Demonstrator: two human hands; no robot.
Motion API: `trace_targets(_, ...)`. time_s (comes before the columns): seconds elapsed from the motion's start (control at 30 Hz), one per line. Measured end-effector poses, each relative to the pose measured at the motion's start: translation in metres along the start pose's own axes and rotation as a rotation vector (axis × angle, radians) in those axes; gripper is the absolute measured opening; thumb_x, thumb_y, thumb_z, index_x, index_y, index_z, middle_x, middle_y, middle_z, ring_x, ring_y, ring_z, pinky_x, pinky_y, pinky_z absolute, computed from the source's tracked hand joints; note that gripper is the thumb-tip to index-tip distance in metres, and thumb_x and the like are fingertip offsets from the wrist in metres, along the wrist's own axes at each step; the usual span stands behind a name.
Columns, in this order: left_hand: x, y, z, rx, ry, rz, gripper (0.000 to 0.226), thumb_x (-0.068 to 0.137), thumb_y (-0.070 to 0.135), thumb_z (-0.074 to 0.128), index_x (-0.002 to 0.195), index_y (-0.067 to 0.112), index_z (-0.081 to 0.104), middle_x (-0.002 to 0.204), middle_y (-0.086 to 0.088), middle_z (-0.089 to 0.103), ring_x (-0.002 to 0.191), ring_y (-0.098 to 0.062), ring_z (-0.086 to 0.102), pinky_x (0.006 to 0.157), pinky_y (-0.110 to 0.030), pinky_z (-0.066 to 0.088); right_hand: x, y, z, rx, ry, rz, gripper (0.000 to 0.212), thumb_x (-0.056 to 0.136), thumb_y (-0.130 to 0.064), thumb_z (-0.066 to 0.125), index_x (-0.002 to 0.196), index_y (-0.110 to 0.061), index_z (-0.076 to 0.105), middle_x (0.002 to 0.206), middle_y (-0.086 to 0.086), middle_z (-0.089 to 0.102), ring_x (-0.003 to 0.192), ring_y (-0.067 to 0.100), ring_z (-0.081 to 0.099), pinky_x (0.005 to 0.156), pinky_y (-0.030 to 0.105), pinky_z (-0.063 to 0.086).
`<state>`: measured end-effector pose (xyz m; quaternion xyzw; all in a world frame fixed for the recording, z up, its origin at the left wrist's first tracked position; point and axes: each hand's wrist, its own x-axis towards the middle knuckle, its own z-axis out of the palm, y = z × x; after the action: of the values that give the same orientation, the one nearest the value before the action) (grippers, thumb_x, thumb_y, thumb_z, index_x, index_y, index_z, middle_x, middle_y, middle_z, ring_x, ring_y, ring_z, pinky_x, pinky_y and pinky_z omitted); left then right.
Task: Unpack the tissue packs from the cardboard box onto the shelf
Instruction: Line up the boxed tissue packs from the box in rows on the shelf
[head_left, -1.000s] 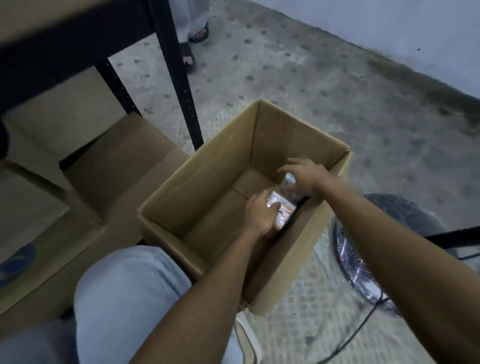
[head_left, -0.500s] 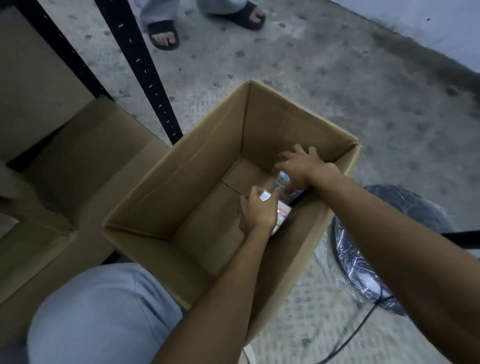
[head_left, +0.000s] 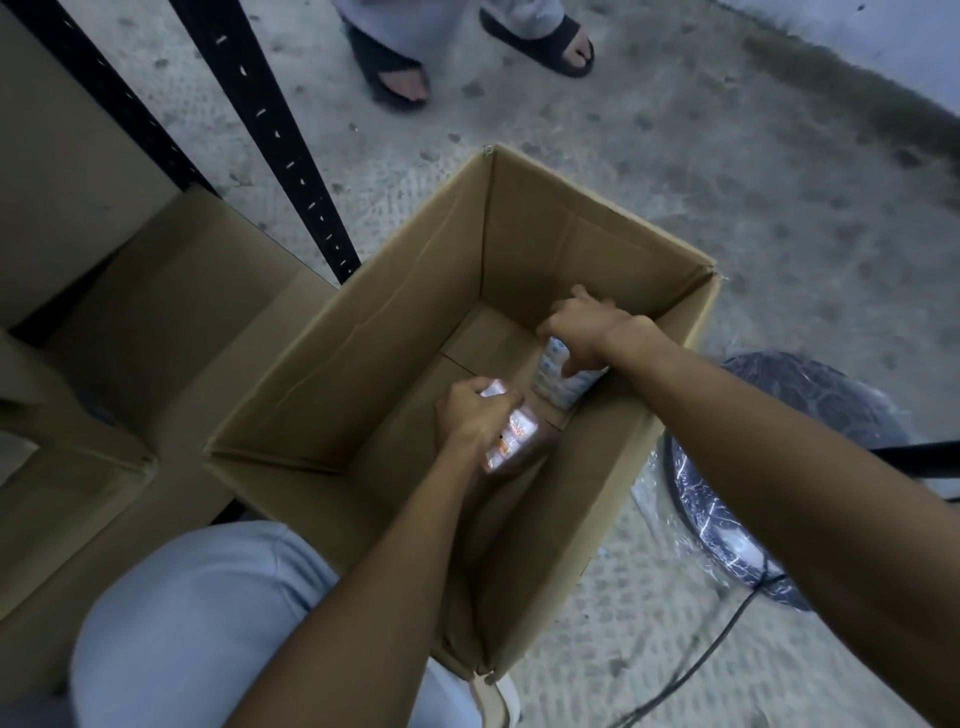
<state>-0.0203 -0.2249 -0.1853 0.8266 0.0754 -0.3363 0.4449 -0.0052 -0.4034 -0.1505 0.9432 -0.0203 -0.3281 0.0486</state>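
Both hands are down in the cardboard box (head_left: 395, 332), working the right-hand wall near its floor. The left hand (head_left: 475, 415) has its fingers curled over an orange-printed tissue pack (head_left: 511, 441), whose long axis runs near-to-far along that wall. Just beyond it, the right hand (head_left: 584, 330) clamps down from above on a blue-printed tissue pack (head_left: 558, 379) standing more upright. Each pack sits directly under its own hand, so the lift looks to be straight up, then left toward the shelf upright (head_left: 270, 135).
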Motion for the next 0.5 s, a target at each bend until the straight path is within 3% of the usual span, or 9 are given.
trace_targets(0.07,-0.002,0.003,-0.006,0.024,-0.028,0.023,0.017,0.074,0.024,0.075,0.089,0.017,0.073,0.077,0.002,0.07,0.062,-0.009,0.064,0.052,-0.018,0.046,-0.006,0.001,-0.002,0.086,0.014,-0.003,0.062,0.077,-0.033,0.075,0.133,-0.026,0.048,0.129,0.006,0.049,0.121,0.032,0.036,0.091,0.048,0.045)
trace_targets(0.13,-0.006,0.008,-0.014,0.058,-0.053,0.051,0.021,0.073,0.02,0.077,0.094,0.019,0.073,0.08,0.004,0.069,0.071,-0.012,0.066,0.065,-0.023,0.054,-0.014,0.0,-0.003,0.15,0.053,-0.002,0.062,0.075,-0.033,0.076,0.131,-0.026,0.05,0.127,0.006,0.051,0.117,0.031,0.039,0.093,0.048,0.045)
trace_targets(0.23,-0.013,0.016,-0.029,0.132,-0.054,0.111,0.027,0.073,0.019,0.077,0.1,0.021,0.073,0.085,0.004,0.067,0.08,-0.013,0.066,0.079,-0.026,0.055,-0.027,-0.001,-0.007,0.211,0.131,0.003,0.057,0.072,-0.034,0.076,0.125,-0.029,0.054,0.121,0.004,0.053,0.111,0.029,0.042,0.092,0.047,0.045)
trace_targets(0.4,-0.031,0.031,-0.065,0.208,-0.026,0.218,0.029,0.071,0.025,0.076,0.101,0.026,0.075,0.095,0.006,0.072,0.089,-0.012,0.066,0.085,-0.024,0.052,-0.059,-0.004,-0.024,0.318,0.247,0.038,0.047,0.073,-0.036,0.075,0.116,-0.035,0.059,0.116,0.0,0.054,0.11,0.027,0.041,0.091,0.046,0.045)
trace_targets(0.5,-0.051,0.042,-0.087,0.237,0.021,0.28,0.029,0.07,0.027,0.076,0.098,0.03,0.076,0.095,0.006,0.073,0.089,-0.01,0.065,0.081,-0.018,0.046,-0.082,-0.01,-0.038,0.358,0.32,0.054,0.046,0.074,-0.038,0.074,0.117,-0.036,0.059,0.116,-0.001,0.053,0.111,0.026,0.039,0.085,0.044,0.043)
